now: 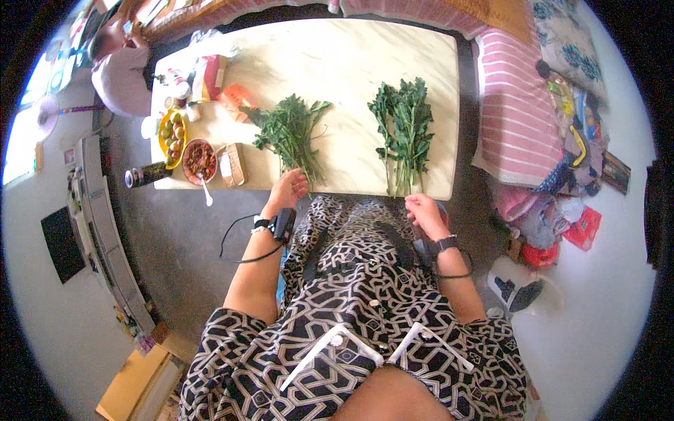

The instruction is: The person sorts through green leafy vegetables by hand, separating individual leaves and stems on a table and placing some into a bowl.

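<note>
Two bunches of leafy green vegetables lie on a pale marble-patterned table. The looser left bunch [290, 129] has its stems fanned toward the near edge. Right at those stems is my left hand [288, 188], fingers curled; whether it grips any stem is unclear. The right bunch [406, 123] is laid with leaves away from me and stem ends at the table edge. Just below those ends my right hand [424, 211] hangs with bent fingers, and I cannot make out anything held in it.
On the table's left stand a yellow fruit dish [172, 138], a bowl of food [199, 161] with a white spoon, a small box [232, 164], a dark jar [147, 174] and an orange packet [236, 101]. A person [122, 73] sits beyond; a striped-covered seat [513, 105] is right.
</note>
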The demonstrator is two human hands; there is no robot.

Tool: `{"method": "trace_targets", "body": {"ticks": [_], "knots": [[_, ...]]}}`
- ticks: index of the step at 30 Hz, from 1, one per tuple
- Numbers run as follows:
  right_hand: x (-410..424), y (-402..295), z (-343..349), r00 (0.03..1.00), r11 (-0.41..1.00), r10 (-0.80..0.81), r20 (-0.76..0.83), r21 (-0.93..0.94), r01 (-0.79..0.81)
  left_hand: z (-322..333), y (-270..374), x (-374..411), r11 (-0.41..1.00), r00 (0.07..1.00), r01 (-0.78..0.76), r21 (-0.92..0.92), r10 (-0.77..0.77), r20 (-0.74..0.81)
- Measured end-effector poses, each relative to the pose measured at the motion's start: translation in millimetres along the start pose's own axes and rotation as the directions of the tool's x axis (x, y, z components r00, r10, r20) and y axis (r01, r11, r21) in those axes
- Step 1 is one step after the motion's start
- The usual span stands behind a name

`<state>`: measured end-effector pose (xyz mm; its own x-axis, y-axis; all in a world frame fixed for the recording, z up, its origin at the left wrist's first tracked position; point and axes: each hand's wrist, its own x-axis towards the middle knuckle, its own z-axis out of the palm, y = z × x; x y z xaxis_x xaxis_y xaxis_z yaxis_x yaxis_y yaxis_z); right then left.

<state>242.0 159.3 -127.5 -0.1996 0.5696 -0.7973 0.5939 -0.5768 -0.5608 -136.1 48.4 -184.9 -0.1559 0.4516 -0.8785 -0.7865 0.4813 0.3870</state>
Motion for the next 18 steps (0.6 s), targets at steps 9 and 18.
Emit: {"method": "trace_targets", "body": {"ticks": [9, 18], "knots": [[90, 19, 16, 0.851, 0.849, -0.302, -0.430, -0.528, 0.035, 22, -12, -15, 0.978, 0.959, 0.159, 0.138, -0.186, 0.213], [125, -4, 30, 0.872, 0.870, 0.094, -0.480, -0.387, -0.307, 45, 13, -45, 0.962, 0.967, 0.209, 0.178, -0.230, 0.110]]}}
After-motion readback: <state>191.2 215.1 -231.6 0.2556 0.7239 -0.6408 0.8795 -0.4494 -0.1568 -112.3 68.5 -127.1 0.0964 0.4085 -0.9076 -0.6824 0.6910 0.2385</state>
